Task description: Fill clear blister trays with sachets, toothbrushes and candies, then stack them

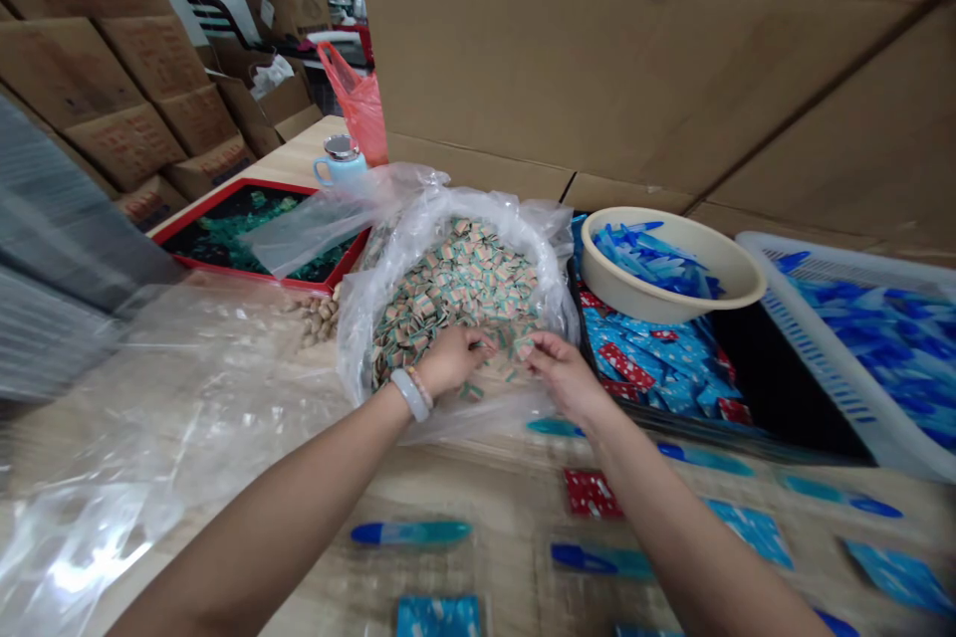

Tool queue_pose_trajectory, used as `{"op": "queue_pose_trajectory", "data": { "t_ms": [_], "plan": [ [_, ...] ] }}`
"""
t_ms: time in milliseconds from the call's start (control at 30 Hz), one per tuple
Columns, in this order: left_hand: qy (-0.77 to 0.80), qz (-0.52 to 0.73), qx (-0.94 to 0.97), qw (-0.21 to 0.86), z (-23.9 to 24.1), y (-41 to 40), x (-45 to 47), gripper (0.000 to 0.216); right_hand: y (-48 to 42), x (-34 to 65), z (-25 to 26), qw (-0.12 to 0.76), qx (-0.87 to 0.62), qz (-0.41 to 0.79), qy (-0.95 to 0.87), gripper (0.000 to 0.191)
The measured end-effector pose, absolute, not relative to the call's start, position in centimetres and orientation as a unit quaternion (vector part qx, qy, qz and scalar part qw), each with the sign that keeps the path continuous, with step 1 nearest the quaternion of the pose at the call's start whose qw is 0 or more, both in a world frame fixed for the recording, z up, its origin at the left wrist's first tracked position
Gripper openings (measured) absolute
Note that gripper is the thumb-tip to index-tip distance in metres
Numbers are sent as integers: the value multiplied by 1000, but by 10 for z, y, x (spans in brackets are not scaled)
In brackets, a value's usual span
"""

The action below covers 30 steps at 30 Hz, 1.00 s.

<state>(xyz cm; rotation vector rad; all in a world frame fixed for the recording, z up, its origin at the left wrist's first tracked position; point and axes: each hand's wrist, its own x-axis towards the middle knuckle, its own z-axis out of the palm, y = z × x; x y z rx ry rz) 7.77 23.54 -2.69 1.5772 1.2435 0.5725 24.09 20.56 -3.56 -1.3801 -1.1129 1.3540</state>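
Note:
A clear plastic bag stands with its mouth rolled wide, full of small tan-and-green square pieces. At its near edge, my right hand pinches one small square piece between thumb and fingertips. My left hand, with bracelets at the wrist, reaches over the near side of the bag. Its fingers are curled together, and whatever they hold is too small to make out. On the table before me lie blue pens with a red packet and blue packets among clear plastic trays.
A cream basin of blue pieces rests over a black tray of packets. Beyond it stands a white basket. To the left are a red-rimmed tray, peanuts and loose plastic film. Cardboard walls off the back.

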Motion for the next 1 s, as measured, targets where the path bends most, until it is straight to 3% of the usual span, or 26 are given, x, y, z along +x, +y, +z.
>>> {"op": "queue_pose_trajectory", "data": {
  "t_ms": [133, 233, 367, 500, 667, 767, 867, 1000],
  "plan": [
    [493, 268, 440, 701, -26, 234, 71, 9, 206, 237, -36, 461, -569, 514, -447, 33],
    [462, 285, 360, 759, -26, 231, 73, 8, 203, 229, -34, 456, -553, 547, -432, 34],
    [494, 309, 361, 728, -27, 229, 81, 8, 199, 225, -31, 442, -536, 600, -397, 33],
    [502, 354, 378, 693, -29, 227, 88, 4, 198, 226, -35, 449, -559, 559, -417, 31],
    [501, 385, 297, 716, -28, 224, 93, 4, 195, 228, -29, 472, -525, 600, -376, 30],
    [515, 399, 370, 662, -26, 224, 97, 2, 195, 230, -23, 464, -527, 592, -395, 27],
    [512, 393, 509, 570, -23, 228, 94, 1, 198, 232, -25, 433, -576, 505, -475, 18],
    [535, 373, 524, 548, -14, 240, 78, 5, 199, 233, -34, 365, -655, 296, -592, 9]
  ]
}}
